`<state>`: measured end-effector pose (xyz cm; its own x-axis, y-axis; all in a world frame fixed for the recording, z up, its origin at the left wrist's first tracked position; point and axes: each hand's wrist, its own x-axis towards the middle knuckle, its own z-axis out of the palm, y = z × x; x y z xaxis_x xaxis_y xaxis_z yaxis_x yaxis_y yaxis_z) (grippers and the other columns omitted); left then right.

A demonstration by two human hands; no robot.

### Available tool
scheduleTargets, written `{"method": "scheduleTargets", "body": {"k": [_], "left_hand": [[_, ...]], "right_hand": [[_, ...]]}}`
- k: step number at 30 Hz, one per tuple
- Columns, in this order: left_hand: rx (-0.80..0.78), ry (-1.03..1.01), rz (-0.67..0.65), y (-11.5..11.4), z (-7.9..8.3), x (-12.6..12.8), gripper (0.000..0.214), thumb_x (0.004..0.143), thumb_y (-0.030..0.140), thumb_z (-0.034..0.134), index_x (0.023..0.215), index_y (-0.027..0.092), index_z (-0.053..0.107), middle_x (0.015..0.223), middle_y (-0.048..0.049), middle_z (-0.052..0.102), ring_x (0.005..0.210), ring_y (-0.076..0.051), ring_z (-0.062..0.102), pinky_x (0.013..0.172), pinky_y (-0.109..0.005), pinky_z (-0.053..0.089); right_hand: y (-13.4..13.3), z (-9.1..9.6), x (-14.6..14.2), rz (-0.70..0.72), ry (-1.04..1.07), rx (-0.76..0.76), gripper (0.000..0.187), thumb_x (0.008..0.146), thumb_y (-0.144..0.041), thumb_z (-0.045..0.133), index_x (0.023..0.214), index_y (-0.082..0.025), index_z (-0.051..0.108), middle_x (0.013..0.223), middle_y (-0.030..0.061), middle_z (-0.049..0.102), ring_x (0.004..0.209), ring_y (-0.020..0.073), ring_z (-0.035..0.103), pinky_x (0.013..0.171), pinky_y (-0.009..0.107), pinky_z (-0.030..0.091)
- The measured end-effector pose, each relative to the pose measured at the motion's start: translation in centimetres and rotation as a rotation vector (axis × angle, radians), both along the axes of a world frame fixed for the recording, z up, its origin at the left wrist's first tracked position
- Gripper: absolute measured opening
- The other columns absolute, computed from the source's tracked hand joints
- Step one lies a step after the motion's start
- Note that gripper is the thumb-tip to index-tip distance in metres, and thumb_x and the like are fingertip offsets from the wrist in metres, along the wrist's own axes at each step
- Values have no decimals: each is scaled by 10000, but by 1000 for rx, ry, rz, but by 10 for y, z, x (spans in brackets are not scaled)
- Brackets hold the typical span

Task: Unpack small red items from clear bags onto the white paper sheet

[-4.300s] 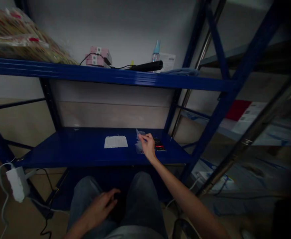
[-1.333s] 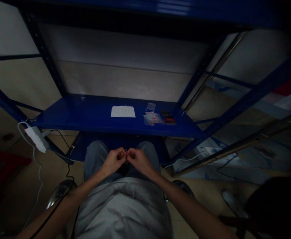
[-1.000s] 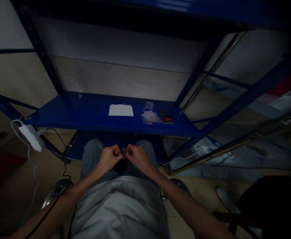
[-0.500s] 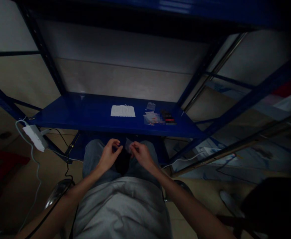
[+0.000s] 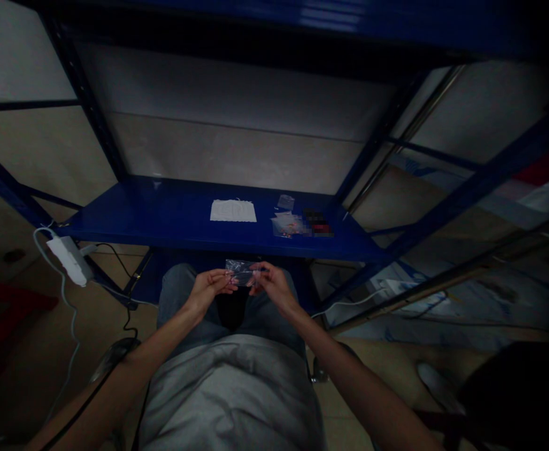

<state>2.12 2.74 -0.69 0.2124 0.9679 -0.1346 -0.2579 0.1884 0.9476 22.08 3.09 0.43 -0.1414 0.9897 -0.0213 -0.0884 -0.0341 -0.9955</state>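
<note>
Lifting out of the lap, both hands have come up since half a second ago; the left hand (image 5: 206, 289), then empty and loosely curled, now pinches the nine o'clock end of the small clear bag (image 5: 241, 274); the right hand (image 5: 274, 289), which held it alone, pinches the three o'clock end; a second back both were fisted low together. So the bag is now stretched flat between thumbs and fingertips, above the knees and just below the front edge of the blue shelf (image 5: 161, 216), at six o'clock from the things lying there.

Counted left to right: one white power strip (image 5: 70, 260) hanging off the shelf's eight o'clock corner; two hands; one held bag; on the shelf, one white sheet (image 5: 233, 211); one lone little bag (image 5: 285, 202); one loose heap of bags (image 5: 287, 224), too dim to count; one dark block (image 5: 318, 224) with a red stripe, partly blurred.
</note>
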Motion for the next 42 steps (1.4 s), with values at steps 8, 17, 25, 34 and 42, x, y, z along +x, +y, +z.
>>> {"method": "scheduleTargets", "body": {"k": [8, 17, 25, 34, 42], "left_hand": [[102, 58, 42, 5, -3, 1, 469, 657, 410, 803, 960, 93, 636, 744, -79, 732, 663, -210, 707, 649, -328, 566], [289, 347, 11, -1, 0, -4, 341, 779, 317, 683, 1043, 101, 682, 704, -64, 724, 616, -186, 684, 582, -276, 535], [431, 602, 89, -5, 13, -12, 391, 842, 300, 612, 1206, 159, 638, 954, -77, 741, 668, -169, 679, 619, -262, 516], [528, 598, 136, -2, 16, -9, 351, 896, 324, 548, 1202, 179, 641, 1042, -79, 685, 731, -146, 616, 635, -241, 459], [608, 665, 79, -10, 9, -5, 203, 881, 246, 552, 852, 171, 738, 776, -35, 667, 718, -143, 594, 648, -241, 429]], "right_hand": [[-5, -11, -27, -183, 304, -250, 466, 909, -577, 407, 1071, -178, 586, 911, 112, 715, 734, 226, 701, 565, 353, 591], [7, -49, -62, -456, 291, -328, 290, 837, -455, 475, 762, -185, 549, 620, 33, 629, 477, 153, 596, 386, 238, 447], [18, -81, -108, -594, 485, -310, 224, 836, -406, 415, 724, -219, 467, 588, 2, 560, 483, 136, 544, 420, 232, 416], [34, -76, -120, -731, 660, -372, 234, 871, -405, 406, 740, -223, 474, 618, -3, 594, 559, 145, 597, 523, 256, 491], [26, -62, -119, -686, 859, -456, 297, 919, -295, 350, 638, -216, 409, 486, -53, 489, 400, 95, 487, 423, 204, 427]]}}
